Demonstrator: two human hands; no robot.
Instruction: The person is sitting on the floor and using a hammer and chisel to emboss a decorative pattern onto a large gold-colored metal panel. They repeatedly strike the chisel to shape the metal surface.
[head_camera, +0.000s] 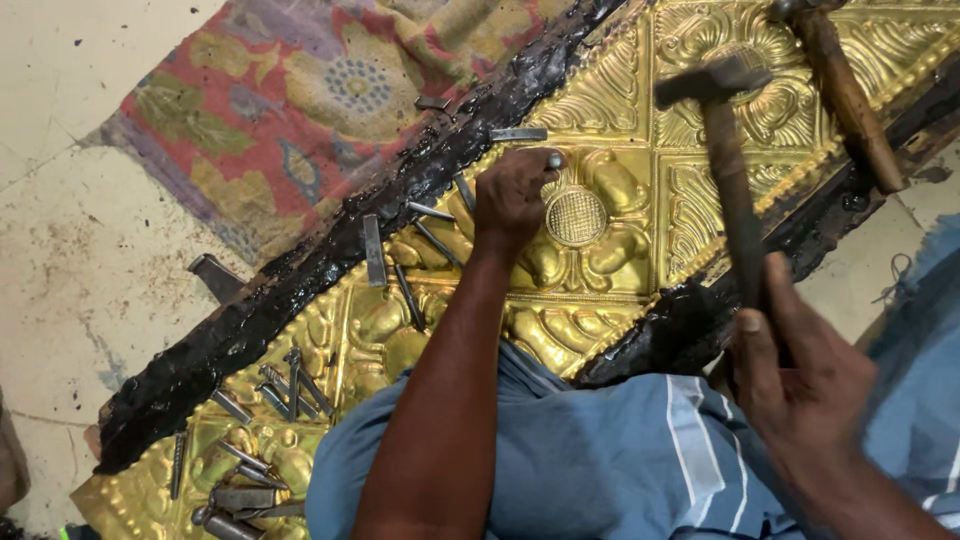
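Under left hand (512, 200), punch (553, 160) meets brass sheet (610, 100).

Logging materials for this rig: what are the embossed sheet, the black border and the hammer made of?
Sheet: thin brass-like metal, glossy gold, raised floral relief. Border: black, lumpy and shiny, likely pitch or tar, not certain. Hammer in the right hand: dark metal head, worn wooden handle. Left hand holds a grey steel-looking punch.

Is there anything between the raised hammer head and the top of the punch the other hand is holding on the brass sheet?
Nothing visible does. The dark metal hammer head hangs right of the steel punch held by the left hand; only bare embossed golden brass sheet lies between.
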